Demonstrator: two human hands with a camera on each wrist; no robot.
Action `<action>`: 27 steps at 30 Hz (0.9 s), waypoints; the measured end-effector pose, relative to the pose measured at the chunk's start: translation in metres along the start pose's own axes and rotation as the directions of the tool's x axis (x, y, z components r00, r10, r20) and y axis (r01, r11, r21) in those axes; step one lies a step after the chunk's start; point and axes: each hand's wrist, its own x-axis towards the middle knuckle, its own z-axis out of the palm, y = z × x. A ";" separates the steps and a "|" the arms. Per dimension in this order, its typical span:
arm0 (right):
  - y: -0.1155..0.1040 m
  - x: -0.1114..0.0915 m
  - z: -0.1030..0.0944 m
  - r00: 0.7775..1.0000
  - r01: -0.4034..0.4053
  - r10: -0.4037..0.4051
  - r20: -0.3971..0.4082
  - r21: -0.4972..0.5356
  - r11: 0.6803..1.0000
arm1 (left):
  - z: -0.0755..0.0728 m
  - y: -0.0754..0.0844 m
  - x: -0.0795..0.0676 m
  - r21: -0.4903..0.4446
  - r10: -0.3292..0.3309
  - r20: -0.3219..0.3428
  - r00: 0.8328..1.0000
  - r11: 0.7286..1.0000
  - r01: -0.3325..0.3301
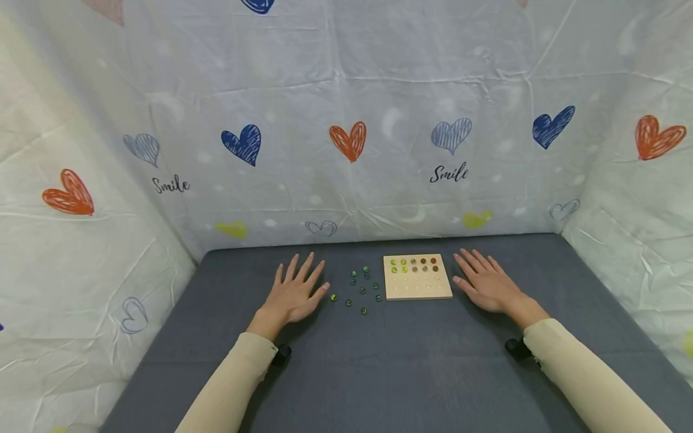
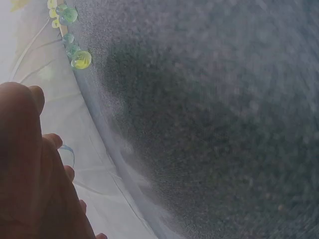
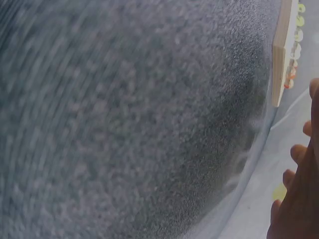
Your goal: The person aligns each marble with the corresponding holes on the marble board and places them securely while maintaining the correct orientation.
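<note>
A pale wooden board [image 1: 418,292] lies right of centre on the dark table, with marbles in its two back rows and bare hollows in front. Those marbles run from yellow-green [image 1: 403,270] on the left through clear to reddish brown [image 1: 434,261]. Several loose green marbles [image 1: 363,290] are scattered left of the board. My left hand [image 1: 295,294] is palm down with fingers spread, beside a yellow-green marble [image 2: 82,59] and apart from it. Just right of the board, my right hand [image 1: 487,285] also has straight fingers and holds nothing.
A dark grey cloth covers the table [image 1: 379,373]. White fabric [image 1: 346,192] printed with hearts hangs behind it and along both sides. Each wrist carries a black strap-on device [image 1: 282,355] near the cream sleeve [image 1: 233,385].
</note>
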 end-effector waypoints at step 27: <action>-0.006 0.008 0.007 0.996 0.058 -0.077 0.050 0.297 0.953 | 0.002 0.014 0.001 -0.207 0.074 0.035 0.997 0.976 -0.066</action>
